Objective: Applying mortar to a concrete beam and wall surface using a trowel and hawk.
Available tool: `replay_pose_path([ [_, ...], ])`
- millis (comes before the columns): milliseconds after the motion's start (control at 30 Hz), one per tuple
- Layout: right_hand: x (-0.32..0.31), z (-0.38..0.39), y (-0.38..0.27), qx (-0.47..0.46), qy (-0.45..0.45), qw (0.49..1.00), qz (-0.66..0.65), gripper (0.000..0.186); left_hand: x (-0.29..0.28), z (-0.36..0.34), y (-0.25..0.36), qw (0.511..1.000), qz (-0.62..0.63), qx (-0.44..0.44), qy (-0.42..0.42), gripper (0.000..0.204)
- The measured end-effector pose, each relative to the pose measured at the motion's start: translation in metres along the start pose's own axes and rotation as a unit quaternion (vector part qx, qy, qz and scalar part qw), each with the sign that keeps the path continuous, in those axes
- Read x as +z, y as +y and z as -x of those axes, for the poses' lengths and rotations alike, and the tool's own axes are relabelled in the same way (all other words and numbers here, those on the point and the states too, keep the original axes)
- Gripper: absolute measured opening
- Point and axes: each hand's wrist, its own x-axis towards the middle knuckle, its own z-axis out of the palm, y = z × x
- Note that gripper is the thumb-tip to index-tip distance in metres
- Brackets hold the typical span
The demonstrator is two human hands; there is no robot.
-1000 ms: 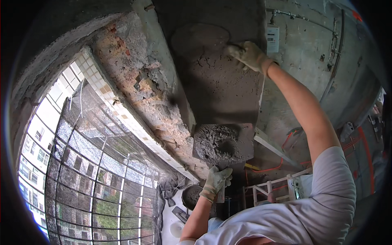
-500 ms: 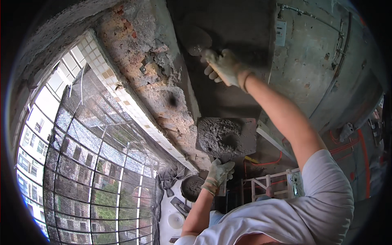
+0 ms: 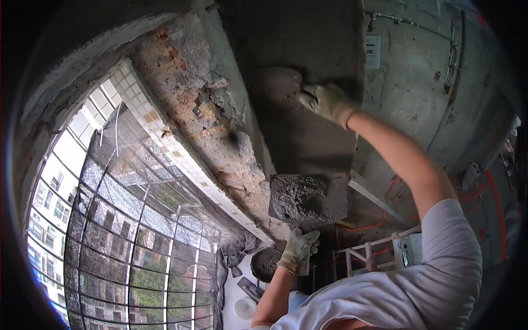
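Observation:
My gloved right hand (image 3: pixel 325 100) grips a trowel (image 3: pixel 278 83) by its handle, the flat blade against the dark, freshly plastered wall surface (image 3: pixel 308 140). Below it my gloved left hand (image 3: pixel 297 247) holds a square board (image 3: pixel 335 209) heaped with grey wet mortar (image 3: pixel 291 201). Left of the plaster is a strip of crumbling, rough masonry (image 3: pixel 203 110) with a pale edge beside it.
A tiled window reveal (image 3: pixel 173 159) borders a barred, mesh-covered window (image 3: pixel 126 231) on the left. Below are a bucket of mortar (image 3: pixel 265 267), a wooden frame (image 3: pixel 374 247) and orange conduits (image 3: pixel 492 214). A grey wall with pipes (image 3: pixel 407 60) is at the right.
My right hand has swept left with the trowel, then slightly back to the right. The view has shifted a little; my left hand still holds the loaded board.

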Motion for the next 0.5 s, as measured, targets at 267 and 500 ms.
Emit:
replay_pose_path([
  [267, -0.14, -0.087, -0.026, -0.007, -0.094, 0.995, 0.016, 0.05, 0.016, -0.021, 0.004, 0.998, 0.029, 0.032, -0.043, 0.022],
  [500, -0.123, -0.053, 0.016, 0.047, -0.153, 0.965, -0.207, 0.062, 0.011, -0.019, 0.007, 0.999, 0.015, 0.015, -0.042, 0.02],
])
